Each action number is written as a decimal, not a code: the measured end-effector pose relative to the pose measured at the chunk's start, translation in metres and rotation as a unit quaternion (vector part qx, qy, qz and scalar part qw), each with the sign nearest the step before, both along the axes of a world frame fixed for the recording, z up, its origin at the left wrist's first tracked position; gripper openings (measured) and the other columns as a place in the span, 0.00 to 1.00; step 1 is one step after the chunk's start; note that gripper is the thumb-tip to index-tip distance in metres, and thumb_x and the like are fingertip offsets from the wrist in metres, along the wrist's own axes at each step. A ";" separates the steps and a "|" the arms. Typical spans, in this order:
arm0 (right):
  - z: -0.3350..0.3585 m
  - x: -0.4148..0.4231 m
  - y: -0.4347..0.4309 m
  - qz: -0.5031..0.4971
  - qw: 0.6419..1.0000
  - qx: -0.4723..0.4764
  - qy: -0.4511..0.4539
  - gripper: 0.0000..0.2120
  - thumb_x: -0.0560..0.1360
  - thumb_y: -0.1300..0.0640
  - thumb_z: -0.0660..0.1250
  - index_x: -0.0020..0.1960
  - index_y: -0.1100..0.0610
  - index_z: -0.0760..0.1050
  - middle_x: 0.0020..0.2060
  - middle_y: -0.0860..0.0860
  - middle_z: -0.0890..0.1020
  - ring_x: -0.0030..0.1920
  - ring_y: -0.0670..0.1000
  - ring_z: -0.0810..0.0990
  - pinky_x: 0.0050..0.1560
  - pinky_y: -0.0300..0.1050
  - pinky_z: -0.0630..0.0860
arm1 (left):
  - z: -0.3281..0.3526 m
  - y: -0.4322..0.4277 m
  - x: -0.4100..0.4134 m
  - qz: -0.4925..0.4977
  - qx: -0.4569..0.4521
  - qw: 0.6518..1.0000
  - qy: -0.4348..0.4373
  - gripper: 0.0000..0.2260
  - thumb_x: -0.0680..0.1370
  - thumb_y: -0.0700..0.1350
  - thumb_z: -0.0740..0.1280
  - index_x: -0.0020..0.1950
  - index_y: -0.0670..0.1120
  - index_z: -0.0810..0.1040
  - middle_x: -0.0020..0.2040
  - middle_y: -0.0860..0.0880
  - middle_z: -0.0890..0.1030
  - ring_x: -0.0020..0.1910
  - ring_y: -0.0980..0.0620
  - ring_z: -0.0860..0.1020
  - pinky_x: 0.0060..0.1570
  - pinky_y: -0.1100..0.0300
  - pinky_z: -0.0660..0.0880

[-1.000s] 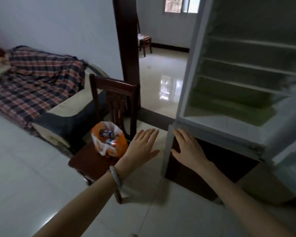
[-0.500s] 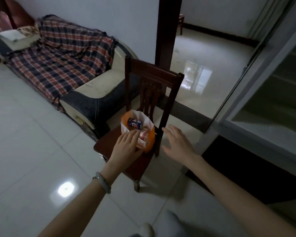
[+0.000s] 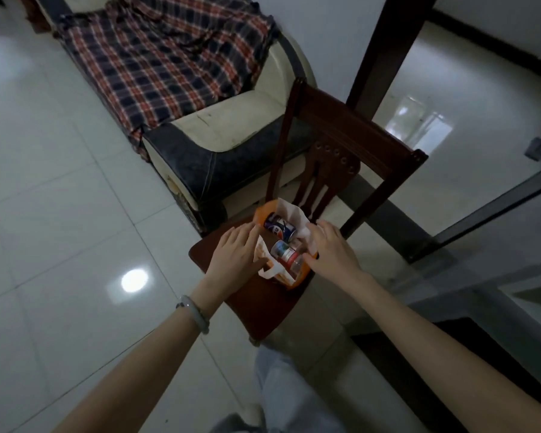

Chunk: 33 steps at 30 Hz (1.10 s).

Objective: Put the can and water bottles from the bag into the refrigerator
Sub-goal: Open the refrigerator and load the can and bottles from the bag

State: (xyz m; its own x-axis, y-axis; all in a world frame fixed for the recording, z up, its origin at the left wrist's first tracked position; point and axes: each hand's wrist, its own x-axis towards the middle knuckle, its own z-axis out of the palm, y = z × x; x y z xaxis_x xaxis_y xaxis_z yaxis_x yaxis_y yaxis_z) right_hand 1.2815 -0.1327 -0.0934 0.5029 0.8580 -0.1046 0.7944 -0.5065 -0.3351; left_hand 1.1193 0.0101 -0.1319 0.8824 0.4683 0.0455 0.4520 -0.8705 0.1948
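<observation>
An orange and white plastic bag (image 3: 295, 281) sits open on the seat of a dark wooden chair (image 3: 256, 303). Inside lie a blue can (image 3: 278, 225) at the far end and clear water bottles with red and white labels (image 3: 286, 252) nearer me. My left hand (image 3: 236, 253) rests on the bag's left edge, fingers together. My right hand (image 3: 331, 251) presses on the bag's right edge. The two hands hold the mouth apart. Neither hand holds a can or bottle. Of the refrigerator only a grey lower edge (image 3: 469, 285) shows at the right.
A cream and dark sofa (image 3: 231, 132) with a plaid blanket (image 3: 156, 57) stands just behind the chair. A dark wooden post (image 3: 384, 54) rises beyond the chair back. Glossy white floor tiles (image 3: 60, 245) spread to the left. My leg in light trousers (image 3: 291, 398) is below.
My view swung down from the open refrigerator onto the chair. Both hands moved from mid-air onto the bag's two edges, spreading its mouth.
</observation>
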 end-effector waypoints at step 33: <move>-0.260 0.119 0.180 -0.008 0.972 -0.228 0.058 0.36 0.69 0.48 0.70 0.69 0.61 0.59 0.64 0.60 0.71 0.64 0.58 0.69 0.63 0.50 0.67 | -0.162 0.099 0.139 -0.078 -0.060 0.984 0.147 0.26 0.73 0.57 0.68 0.65 0.42 0.73 0.64 0.43 0.76 0.65 0.45 0.73 0.66 0.48 0.66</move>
